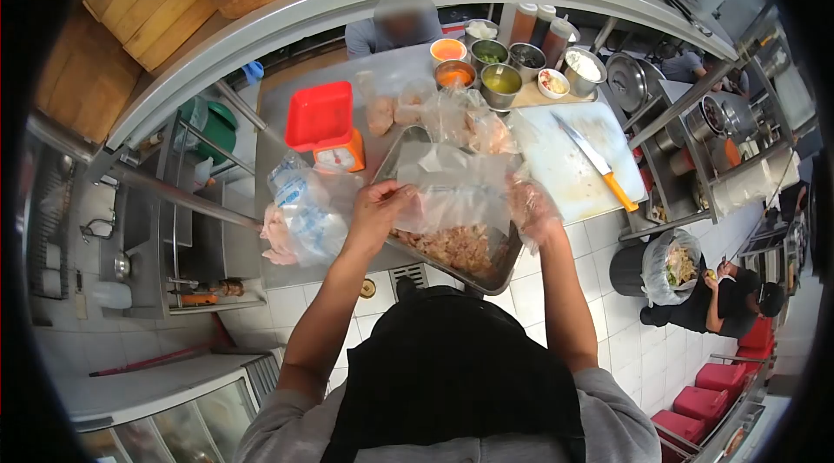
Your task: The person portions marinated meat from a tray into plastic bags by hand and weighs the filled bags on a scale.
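- One blue-printed plastic bag (304,209) lies at the left of the bench (287,265), pale raw meat (278,237) at its edge.
- One orange scale (340,153) with a red pan stands just beyond it.
- The left hand (380,207) has a narrow grip, fingers pinched on a clear plastic sheet (456,189), perhaps a bag, spread above the tray.
- At least three portions of bagged meat (380,115) lie beyond the tray.
- One metal tray (511,270) sits before the person; chopped meat (460,250) lies loose in its near part. Judging by this, some meat is cut up and in the tray, while other portions remain outside it, in plastic.
- Eight open containers (501,88) of sauces, herbs and other foods, and at least three bottles (523,24), stand at the far side.
- The right hand (535,218) is at the sheet's right end, blurred beneath clear plastic; how tightly its grip closes, I cannot tell.
- One white cutting board (556,176) bears one yellow-handled knife (594,159).
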A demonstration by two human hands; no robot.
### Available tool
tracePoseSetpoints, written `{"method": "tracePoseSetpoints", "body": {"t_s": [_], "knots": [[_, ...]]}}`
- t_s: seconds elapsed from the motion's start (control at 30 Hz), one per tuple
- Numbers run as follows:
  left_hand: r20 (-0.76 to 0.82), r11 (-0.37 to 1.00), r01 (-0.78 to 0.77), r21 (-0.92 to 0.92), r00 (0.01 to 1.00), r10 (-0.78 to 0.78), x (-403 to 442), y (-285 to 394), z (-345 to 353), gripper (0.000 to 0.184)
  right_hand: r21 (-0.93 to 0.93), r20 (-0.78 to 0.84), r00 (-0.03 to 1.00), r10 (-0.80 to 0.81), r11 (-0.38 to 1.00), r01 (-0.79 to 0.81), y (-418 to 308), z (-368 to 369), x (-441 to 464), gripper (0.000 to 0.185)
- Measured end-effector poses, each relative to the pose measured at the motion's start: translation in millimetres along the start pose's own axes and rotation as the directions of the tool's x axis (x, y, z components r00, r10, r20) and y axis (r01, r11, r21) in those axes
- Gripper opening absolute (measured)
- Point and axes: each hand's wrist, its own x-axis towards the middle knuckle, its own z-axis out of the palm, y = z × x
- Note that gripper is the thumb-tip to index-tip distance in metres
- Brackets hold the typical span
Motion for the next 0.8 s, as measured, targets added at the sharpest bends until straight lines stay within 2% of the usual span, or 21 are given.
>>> {"method": "tracePoseSetpoints", "body": {"t_s": [0.03,0.07,0.13,0.17,0.2,0.23,0.3,0.37,0.47,0.57,0.63,0.73,0.8], "knots": [[-0.054,0.997,-0.067,-0.047,0.996,0.064,0.2,-4.6,-0.6,0.014,-0.071,-0.003,0.999,-0.041,0.997,0.041,-5.8,3.9,2.2,0.028],[-0.082,0.995,-0.104,0.000,0.991,0.104,-0.2,-8.6,-3.5,0.015,-0.255,-0.112,0.976,-0.185,0.955,0.151,-1.1,-19.1,15.3,0.024],[-0.132,0.981,-0.173,0.093,0.974,0.185,-0.4,-11.8,-7.7,0.015,-0.511,-0.055,0.945,-0.323,0.822,0.251,-15.6,12.2,-14.8,0.023],[-0.145,0.972,-0.162,0.169,0.972,0.187,-1.3,-12.0,-8.9,0.015,-0.623,-0.017,0.923,-0.384,0.726,0.291,-20.5,22.5,-26.4,0.023],[-0.154,0.959,-0.146,0.243,0.970,0.187,-2.9,-12.7,-9.3,0.015,-0.830,0.152,0.926,-0.345,0.465,0.309,-16.3,11.8,-17.1,0.025],[-0.159,0.940,-0.131,0.315,0.969,0.188,-4.7,-9.6,-5.9,0.016,-0.789,0.229,0.914,-0.335,0.485,0.376,-12.3,25.2,-25.4,0.027],[-0.180,0.942,-0.226,0.249,0.944,0.275,-11.5,5.4,25.9,0.020,-0.690,0.382,0.865,-0.327,0.521,0.502,6.1,65.3,-41.0,0.031],[-0.164,0.935,-0.260,0.241,0.939,0.303,-18.0,20.0,41.3,0.022,-0.719,0.554,0.748,-0.366,0.244,0.651,2.3,101.0,-50.4,0.033],[-0.078,0.912,-0.234,0.337,0.959,0.274,-18.7,22.0,44.3,0.022,-0.590,0.537,0.778,-0.326,0.514,0.622,11.5,134.0,-47.6,0.029],[0.021,0.856,-0.251,0.452,0.962,0.271,-10.4,20.7,38.5,0.023,-0.746,0.444,0.887,-0.122,0.498,0.442,8.6,140.7,-31.6,0.023],[0.087,0.825,-0.260,0.501,0.964,0.251,-3.6,19.9,26.4,0.025,-0.762,0.453,0.876,-0.163,0.440,0.476,6.4,142.6,-30.1,0.021],[0.115,0.888,-0.359,0.286,0.933,0.340,11.5,6.5,2.0,0.025,-0.797,0.412,0.886,-0.214,0.387,0.464,6.6,137.7,-26.2,0.024],[0.018,0.923,-0.336,0.187,0.941,0.338,14.2,-6.6,-16.2,0.021,-0.813,0.354,0.901,-0.252,0.393,0.429,14.2,125.2,-24.3,0.025]]}}
